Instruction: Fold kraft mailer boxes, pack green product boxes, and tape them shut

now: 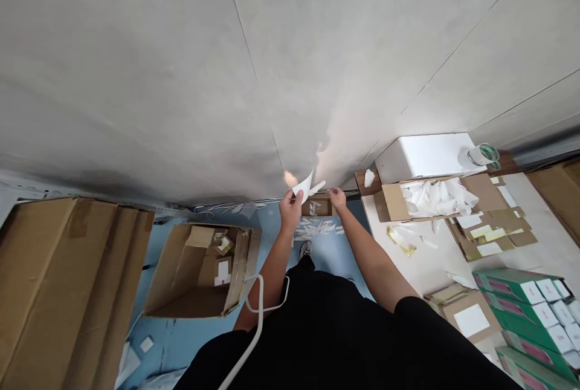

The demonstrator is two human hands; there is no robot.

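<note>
My left hand (290,207) is closed around a white sheet of paper (303,187), held up near the wall. Next to it, my right hand (336,198) pinches a narrow white strip (318,186) that runs from the sheet. Both hands hover over a small cardboard box (317,206) on the floor, with several white paper strips (317,228) scattered below it.
An open cardboard box (199,269) lies on the blue floor at left, beside large flat cartons (67,287). A white table (430,257) at right carries a box of white scraps (435,196), a white box (423,157), a tape roll (483,154) and green boxes (525,305).
</note>
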